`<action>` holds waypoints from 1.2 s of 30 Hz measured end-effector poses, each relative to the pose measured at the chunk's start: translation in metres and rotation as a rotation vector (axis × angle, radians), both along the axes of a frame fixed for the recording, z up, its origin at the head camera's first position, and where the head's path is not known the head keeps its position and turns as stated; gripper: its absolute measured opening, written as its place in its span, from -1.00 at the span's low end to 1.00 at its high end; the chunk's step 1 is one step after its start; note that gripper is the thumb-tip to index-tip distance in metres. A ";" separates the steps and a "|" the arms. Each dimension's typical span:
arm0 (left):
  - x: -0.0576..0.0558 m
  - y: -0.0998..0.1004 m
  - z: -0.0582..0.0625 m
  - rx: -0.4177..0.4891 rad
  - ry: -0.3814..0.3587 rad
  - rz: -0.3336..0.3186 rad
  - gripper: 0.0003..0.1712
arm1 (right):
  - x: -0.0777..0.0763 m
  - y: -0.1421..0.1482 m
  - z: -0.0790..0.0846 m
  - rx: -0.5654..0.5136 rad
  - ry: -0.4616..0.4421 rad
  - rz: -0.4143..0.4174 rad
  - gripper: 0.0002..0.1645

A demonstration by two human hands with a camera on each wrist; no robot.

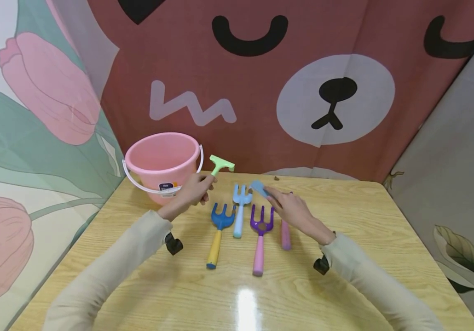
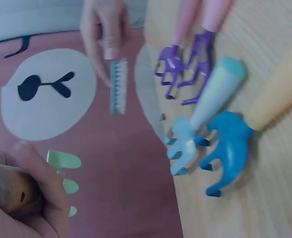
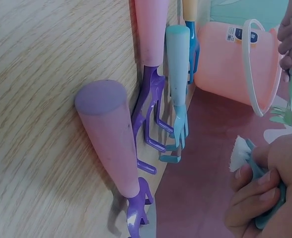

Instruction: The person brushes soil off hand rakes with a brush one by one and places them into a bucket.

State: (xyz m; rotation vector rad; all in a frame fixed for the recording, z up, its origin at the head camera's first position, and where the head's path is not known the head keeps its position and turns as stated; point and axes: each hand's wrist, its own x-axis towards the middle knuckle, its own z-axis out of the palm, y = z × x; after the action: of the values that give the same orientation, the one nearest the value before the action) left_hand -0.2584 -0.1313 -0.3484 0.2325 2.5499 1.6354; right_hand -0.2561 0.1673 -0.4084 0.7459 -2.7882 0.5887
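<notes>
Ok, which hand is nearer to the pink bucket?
The left hand. In the head view it is at the pink bucket's right edge, gripping a green-headed tool. The right hand, holding a brush, is farther right.

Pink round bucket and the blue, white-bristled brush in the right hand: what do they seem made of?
Pink round bucket: likely moulded plastic, smooth, softly sheened, by its even colour and rounded rim.
Blue, white-bristled brush: body probably smooth plastic, by its uniform colour; bristles perhaps synthetic, in white tufts, but fibre unclear.
</notes>
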 end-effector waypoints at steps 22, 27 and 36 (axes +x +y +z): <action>-0.023 -0.028 0.058 0.234 -0.010 0.197 -0.62 | -0.004 0.004 0.005 -0.035 -0.018 0.013 -0.52; -0.028 -0.038 0.068 0.253 0.030 0.205 -0.60 | -0.004 0.004 0.006 -0.045 -0.034 0.015 -0.52; -0.040 -0.057 0.069 0.317 0.003 0.206 -0.64 | -0.005 0.006 0.005 -0.049 -0.055 0.019 -0.51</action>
State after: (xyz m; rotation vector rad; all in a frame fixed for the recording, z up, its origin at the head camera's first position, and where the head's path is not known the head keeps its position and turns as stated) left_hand -0.2980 -0.1881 -0.2793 -0.0056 2.3707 2.1138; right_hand -0.2609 0.1736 -0.4037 0.7584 -2.8083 0.6879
